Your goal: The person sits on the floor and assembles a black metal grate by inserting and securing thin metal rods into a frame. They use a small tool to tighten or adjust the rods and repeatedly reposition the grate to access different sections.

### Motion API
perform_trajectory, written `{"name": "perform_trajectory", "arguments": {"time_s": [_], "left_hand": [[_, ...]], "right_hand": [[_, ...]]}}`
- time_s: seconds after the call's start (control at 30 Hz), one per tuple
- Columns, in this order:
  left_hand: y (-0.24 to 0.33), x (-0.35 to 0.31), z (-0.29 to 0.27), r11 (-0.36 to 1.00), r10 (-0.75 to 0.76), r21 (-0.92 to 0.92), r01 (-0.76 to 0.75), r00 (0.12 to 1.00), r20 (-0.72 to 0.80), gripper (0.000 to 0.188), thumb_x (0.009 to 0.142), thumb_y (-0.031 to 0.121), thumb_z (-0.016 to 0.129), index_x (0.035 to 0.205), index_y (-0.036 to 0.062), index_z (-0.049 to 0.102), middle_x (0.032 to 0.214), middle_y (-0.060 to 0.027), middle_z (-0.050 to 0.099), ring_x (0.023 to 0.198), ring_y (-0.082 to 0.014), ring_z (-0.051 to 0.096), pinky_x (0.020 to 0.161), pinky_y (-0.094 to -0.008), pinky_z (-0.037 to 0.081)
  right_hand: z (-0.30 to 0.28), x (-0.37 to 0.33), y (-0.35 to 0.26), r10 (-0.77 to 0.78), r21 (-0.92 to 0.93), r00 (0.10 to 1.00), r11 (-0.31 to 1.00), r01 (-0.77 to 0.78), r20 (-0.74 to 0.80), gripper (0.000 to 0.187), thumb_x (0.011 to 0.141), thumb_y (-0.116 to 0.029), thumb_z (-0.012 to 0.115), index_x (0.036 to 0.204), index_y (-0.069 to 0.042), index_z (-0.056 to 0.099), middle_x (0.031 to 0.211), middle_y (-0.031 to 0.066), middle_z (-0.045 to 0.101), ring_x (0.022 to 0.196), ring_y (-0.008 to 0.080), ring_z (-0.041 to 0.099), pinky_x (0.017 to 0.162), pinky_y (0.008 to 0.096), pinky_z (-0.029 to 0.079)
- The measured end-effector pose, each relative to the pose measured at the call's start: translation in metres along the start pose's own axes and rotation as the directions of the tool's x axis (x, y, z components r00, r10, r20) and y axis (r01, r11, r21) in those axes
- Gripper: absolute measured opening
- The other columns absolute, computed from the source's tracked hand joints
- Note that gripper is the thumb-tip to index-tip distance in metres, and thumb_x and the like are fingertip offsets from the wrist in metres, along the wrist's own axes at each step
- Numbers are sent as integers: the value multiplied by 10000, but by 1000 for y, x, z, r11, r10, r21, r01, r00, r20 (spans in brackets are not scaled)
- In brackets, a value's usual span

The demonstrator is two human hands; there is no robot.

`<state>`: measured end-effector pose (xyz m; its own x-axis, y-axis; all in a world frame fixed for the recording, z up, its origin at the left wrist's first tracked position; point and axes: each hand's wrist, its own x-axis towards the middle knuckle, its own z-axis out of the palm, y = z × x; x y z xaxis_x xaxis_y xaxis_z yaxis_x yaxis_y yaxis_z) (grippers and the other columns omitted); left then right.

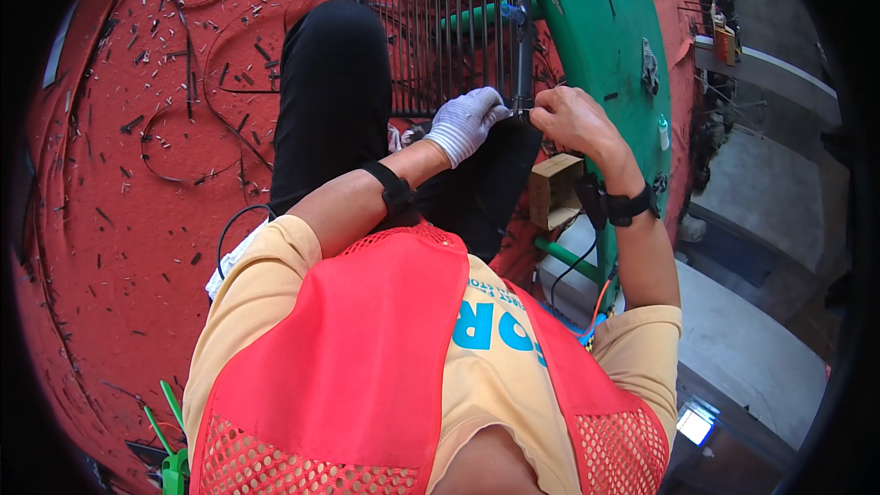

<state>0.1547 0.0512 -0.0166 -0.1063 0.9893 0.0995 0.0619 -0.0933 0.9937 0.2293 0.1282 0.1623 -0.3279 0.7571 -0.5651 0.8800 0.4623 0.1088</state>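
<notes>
A black slatted frame (449,46), with many thin parallel bars and a thicker side rail (520,27), lies in front of my knees. My left hand (466,124), in a white-and-grey knit glove, pinches at the frame's near right corner. Bare and with fingers curled together, my right hand (573,117) meets it from the other side of that corner. Between the fingertips is a small dark piece at the rail's end; it is too small to name, and the fingers partly cover it. Both wrists wear black straps.
Black strip scraps litter the red floor covering (119,229) on the left. To the right stands a green plastic table (605,27) with a rag (649,64) and a small bottle (663,133) on it. An open cardboard box (555,191) sits by my right forearm. Green-handled tool (174,467) lies lower left.
</notes>
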Motion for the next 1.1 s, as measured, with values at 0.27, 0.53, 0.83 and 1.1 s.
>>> {"name": "perform_trajectory", "arguments": {"time_s": [0.27, 0.53, 0.83, 1.1], "left_hand": [[-3, -1, 1, 1000, -19, -18, 20, 999, 38, 145, 882, 184, 589, 948, 60, 555, 883, -181, 589, 847, -407, 565, 700, -433, 468], [-8, -2, 3, 998, -16, -65, 19, 999, 47, 125, 878, 142, 578, 964, 58, 546, 915, -189, 583, 876, -407, 560, 728, -427, 464], [-5, -1, 1, 996, -32, -79, 35, 999, 32, 117, 865, 141, 599, 936, 56, 559, 891, -176, 587, 860, -394, 566, 725, -421, 463], [-5, 1, 0, 997, -6, -78, 7, 1000, 22, 119, 856, 138, 609, 925, 53, 564, 867, -175, 587, 836, -392, 569, 712, -419, 465]], "right_hand": [[9, 4, -19, 84, -161, 996, 984, -78, 29, 252, 726, -251, 578, 819, -48, 695, 868, 189, 671, 859, 357, 644, 783, 423, 512], [23, 10, -14, 111, -75, 992, 991, -107, 53, 285, 741, -259, 556, 852, -37, 696, 888, 214, 663, 868, 373, 641, 783, 435, 510], [17, 5, 8, 57, 66, 998, 996, -58, 20, 276, 728, -209, 527, 707, 56, 601, 653, 252, 558, 644, 374, 603, 639, 427, 480], [14, 2, -4, 105, -20, 994, 994, -105, -9, 274, 726, -250, 554, 786, -15, 681, 782, 220, 649, 798, 378, 636, 738, 438, 509]]}}
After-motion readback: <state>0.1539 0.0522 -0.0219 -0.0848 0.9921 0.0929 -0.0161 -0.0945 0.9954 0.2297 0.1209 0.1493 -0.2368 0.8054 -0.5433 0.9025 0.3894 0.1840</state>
